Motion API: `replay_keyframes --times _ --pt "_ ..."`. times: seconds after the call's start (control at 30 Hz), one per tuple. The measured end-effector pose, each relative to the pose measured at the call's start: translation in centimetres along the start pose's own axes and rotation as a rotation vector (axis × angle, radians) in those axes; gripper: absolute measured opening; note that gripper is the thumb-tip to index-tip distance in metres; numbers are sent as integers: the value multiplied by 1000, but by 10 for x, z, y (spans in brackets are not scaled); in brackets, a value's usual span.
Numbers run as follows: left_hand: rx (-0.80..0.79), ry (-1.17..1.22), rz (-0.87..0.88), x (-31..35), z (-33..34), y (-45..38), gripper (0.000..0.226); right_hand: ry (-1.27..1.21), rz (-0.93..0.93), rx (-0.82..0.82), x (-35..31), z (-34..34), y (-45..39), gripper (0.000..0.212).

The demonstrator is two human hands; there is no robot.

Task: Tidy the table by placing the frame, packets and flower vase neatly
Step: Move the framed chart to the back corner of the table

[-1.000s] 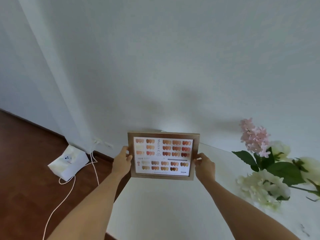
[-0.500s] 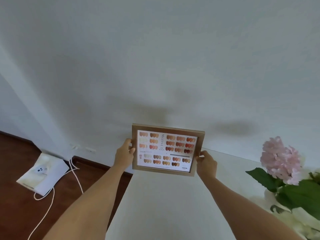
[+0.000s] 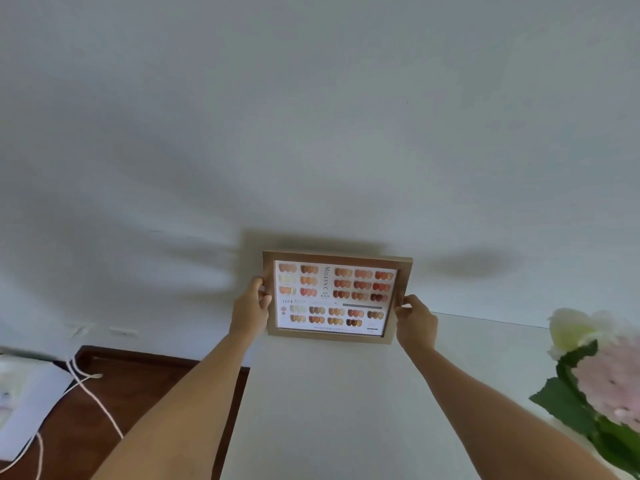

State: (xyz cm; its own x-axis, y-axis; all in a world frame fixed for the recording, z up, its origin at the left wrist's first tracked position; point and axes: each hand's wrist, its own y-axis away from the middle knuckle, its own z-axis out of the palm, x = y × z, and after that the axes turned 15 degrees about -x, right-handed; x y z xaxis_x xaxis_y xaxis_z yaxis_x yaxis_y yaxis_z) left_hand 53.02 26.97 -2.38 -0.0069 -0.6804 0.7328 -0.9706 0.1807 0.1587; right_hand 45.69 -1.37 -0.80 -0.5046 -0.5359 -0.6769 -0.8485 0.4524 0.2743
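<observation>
A person's two bare arms reached forward from the bottom edge of the view, holding a wooden picture frame (image 3: 335, 296) upright near the far edge of a white table (image 3: 346, 403). The frame was the landmark of the scene: a landscape rectangle with a light brown border, tilted slightly so its right end sat a little lower than its left. Behind its glass was a white chart printed with rows of small nail-colour swatches in oranges, browns, reds and pale yellows, with the lettering "MIGEEN C" running sideways near the middle.

The left hand (image 3: 250, 315) gripped the frame's left edge, fingers curled closed around the border, thumb on the front. The right hand (image 3: 415, 320) gripped the frame's right edge in the same way, closed on the border just below its mid-height. Whether the frame's lower edge touched the table could not be told.

Directly behind the frame stood a plain white wall (image 3: 311, 133), which carried the frame's soft shadow above and to both sides of it.

To the right of the frame and nearer the camera, artificial flowers (image 3: 606, 375) showed at the picture's edge: a pale cream bloom, a pink hydrangea-like cluster below it, and dark green leaves. Their vase was out of view.

To the lower left of the frame, past the table's edge, lay a dark wooden floor (image 3: 145, 382), with a white cord (image 3: 97, 400) trailing across it and a blurred white object (image 3: 24, 400) at the far left.
</observation>
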Motion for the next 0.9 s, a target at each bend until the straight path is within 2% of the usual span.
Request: replay_keyframes --times 0.53,0.7,0.9 --pt "58 -8 71 -5 -3 -49 21 -47 -26 16 -10 16 -50 20" --pt "58 26 36 -4 -1 -51 24 -52 -16 11 -10 18 -50 20" --pt "38 77 -48 -1 6 -41 50 -85 67 -65 -23 19 -33 47"
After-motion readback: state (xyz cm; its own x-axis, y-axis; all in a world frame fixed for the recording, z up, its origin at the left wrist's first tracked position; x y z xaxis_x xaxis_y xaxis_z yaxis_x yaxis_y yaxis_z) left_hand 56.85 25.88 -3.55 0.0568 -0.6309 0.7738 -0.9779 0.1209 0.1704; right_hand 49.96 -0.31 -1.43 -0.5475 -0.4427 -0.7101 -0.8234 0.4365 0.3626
